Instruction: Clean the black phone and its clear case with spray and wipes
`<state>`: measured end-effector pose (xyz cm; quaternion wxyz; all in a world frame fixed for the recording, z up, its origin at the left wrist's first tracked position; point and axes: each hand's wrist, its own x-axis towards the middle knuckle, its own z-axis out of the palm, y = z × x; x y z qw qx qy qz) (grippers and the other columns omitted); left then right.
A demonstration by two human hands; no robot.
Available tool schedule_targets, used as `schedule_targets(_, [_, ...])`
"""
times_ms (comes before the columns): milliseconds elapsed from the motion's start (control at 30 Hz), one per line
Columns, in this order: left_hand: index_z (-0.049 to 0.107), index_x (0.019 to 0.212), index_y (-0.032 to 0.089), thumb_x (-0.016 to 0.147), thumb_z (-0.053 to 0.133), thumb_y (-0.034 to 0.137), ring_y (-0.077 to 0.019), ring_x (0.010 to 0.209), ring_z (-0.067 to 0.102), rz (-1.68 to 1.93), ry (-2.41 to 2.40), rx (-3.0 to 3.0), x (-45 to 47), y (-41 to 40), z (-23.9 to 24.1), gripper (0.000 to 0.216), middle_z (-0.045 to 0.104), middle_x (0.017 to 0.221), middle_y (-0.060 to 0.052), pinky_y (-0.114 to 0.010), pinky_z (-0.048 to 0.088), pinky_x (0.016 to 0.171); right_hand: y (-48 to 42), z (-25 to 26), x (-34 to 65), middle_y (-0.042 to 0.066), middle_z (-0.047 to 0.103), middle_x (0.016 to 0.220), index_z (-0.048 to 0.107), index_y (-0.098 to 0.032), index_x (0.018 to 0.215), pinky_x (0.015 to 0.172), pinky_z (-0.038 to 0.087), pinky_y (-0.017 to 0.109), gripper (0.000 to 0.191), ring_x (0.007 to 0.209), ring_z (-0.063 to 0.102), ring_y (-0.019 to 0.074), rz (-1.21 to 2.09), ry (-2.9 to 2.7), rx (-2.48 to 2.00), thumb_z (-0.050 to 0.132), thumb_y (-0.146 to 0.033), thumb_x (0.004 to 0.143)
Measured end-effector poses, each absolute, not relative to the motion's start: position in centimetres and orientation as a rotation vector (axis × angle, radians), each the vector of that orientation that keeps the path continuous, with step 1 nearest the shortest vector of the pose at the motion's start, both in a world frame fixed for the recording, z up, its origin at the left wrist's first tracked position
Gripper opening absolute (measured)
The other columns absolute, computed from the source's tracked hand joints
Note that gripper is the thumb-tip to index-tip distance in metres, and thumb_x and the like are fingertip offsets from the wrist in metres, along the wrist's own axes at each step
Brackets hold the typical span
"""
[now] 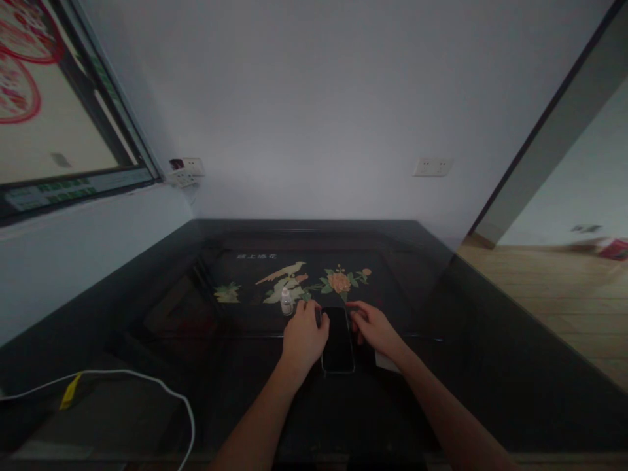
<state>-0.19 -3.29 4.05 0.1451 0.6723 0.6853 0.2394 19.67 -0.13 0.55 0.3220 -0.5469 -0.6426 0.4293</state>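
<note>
A dark-screened smartphone (337, 343) lies flat on the black table, its long side running away from me. At its upper left edge rests my left hand (305, 332), fingers bent and apart, the thumb by the phone's side. My right hand (377, 329) is beside the upper right corner, index finger stretched toward it and the other fingers loosely curled. Whether that fingertip touches the phone I cannot tell. Just left of my left fingers a small clear bottle with a white cap (286, 301) stands upright. A pale flat piece (387, 362) shows partly under my right wrist.
The glossy black table (417, 405) carries a bird-and-flower picture (338, 281) and meets a white wall. A white cable (147, 376) with a yellow tag (70, 391) curves across the left front. Wall sockets (432, 167) sit above the table; a window (63, 98) is at left.
</note>
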Motion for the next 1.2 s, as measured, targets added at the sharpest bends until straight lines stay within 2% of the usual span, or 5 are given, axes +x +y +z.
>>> schedule_targets(300, [0.059,0.093,0.025,0.096,0.053,0.039,-0.0170,0.074,0.066,0.655,1.903,1.796,-0.5,-3.3,4.8,0.016,0.069,0.082,0.001,-0.026,0.039,0.064,-0.1,2.7,20.1,-0.006,0.047,0.059,0.061,-0.019,0.091,0.038,0.034,0.020,0.038,0.040,0.044,0.0089,1.016,-1.397,-1.231,0.049,-0.055,0.095])
schedule_targets(667, [0.057,0.098,0.025,0.098,0.049,0.042,-0.0182,0.079,0.068,0.586,1.993,1.868,-0.6,-3.3,4.1,0.019,0.070,0.089,-0.001,-0.027,0.042,0.067,-0.8,1.9,18.9,-0.007,0.047,0.056,0.062,-0.020,0.087,0.041,0.035,0.020,0.036,0.041,0.046,0.0098,1.062,-1.581,-1.250,0.048,-0.052,0.097])
schedule_targets(933, [0.053,0.121,0.019,0.090,0.049,0.069,-0.0273,0.104,0.066,0.465,2.101,2.035,0.9,-4.0,4.8,0.059,0.061,0.121,-0.014,-0.033,0.049,0.080,-0.7,2.2,19.0,-0.007,0.047,0.055,0.062,-0.020,0.087,0.042,0.036,0.021,0.038,0.042,0.047,0.0099,1.048,-1.583,-1.279,0.047,-0.054,0.096])
schedule_targets(1067, [0.050,0.131,0.015,0.082,0.050,0.079,-0.0332,0.108,0.064,0.332,2.109,2.071,1.6,-3.7,4.9,0.081,0.060,0.123,-0.019,-0.038,0.050,0.087,-0.7,2.4,19.1,-0.007,0.047,0.056,0.062,-0.020,0.086,0.041,0.037,0.021,0.038,0.041,0.047,0.0098,1.068,-1.563,-1.274,0.049,-0.055,0.095])
schedule_targets(1200, [0.055,0.127,0.015,0.079,0.050,0.082,-0.0374,0.112,0.061,0.321,2.076,2.129,2.3,-2.9,5.1,0.083,0.059,0.126,-0.021,-0.043,0.050,0.090,-0.5,2.0,19.3,-0.007,0.048,0.057,0.062,-0.020,0.086,0.041,0.036,0.020,0.038,0.041,0.047,0.0096,1.063,-1.551,-1.269,0.049,-0.054,0.096])
